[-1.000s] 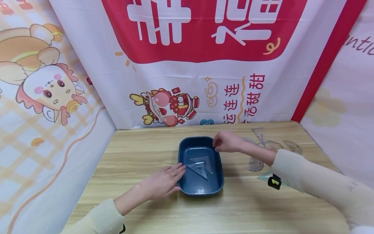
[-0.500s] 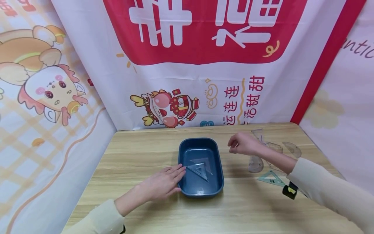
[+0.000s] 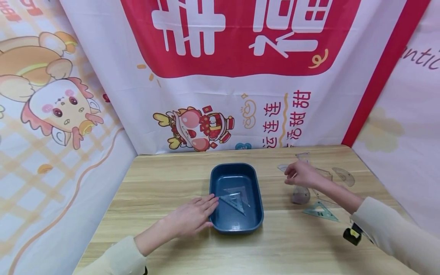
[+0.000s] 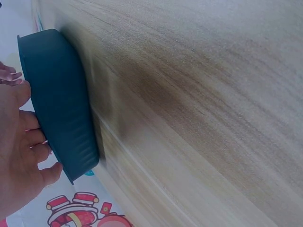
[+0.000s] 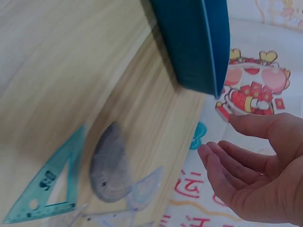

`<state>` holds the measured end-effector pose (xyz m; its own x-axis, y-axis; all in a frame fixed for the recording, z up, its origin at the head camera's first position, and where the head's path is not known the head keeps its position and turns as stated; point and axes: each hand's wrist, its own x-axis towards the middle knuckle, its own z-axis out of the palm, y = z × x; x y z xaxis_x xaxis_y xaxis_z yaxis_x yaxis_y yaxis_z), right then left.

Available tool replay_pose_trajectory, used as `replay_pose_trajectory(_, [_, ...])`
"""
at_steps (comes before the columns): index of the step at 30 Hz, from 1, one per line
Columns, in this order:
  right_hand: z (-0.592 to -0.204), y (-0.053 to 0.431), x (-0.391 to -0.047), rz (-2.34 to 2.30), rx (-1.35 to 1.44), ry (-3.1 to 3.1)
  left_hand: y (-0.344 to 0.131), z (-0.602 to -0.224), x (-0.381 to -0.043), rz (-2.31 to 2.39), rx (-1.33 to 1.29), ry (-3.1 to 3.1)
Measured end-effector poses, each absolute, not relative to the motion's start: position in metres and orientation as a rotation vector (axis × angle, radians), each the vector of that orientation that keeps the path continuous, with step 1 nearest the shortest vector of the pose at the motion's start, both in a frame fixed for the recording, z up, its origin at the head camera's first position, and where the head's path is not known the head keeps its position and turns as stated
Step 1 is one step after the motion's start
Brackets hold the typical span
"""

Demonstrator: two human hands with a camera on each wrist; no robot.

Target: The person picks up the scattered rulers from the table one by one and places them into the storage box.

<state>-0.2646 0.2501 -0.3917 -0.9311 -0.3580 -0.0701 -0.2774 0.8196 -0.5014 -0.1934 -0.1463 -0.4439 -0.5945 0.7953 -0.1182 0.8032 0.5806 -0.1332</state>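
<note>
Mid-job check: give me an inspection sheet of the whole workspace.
Surface: wood-grain table.
Job's things: blue tray holding two see-through set squares; to its right, a green set square, grey protractor and other clear drawing tools, some overlapping.
Clutter: nothing seen.
Grippers: left hand touches the tray's rim; right hand holds nothing, hovers near the drawing tools.
Cables: nothing seen.
Surroundings: printed cloth behind and on both sides.

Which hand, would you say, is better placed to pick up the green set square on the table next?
Probably the right hand: it looks empty and near the green set square; the left hand touches the blue tray's opposite side.
</note>
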Motion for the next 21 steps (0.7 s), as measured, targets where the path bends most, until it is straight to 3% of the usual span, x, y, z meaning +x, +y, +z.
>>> replay_pose_trajectory(21, [-0.446, 0.298, -0.269, -0.495, -0.357, 2.998, -0.145, -0.445, -0.192, -0.272, 1.378, 2.767])
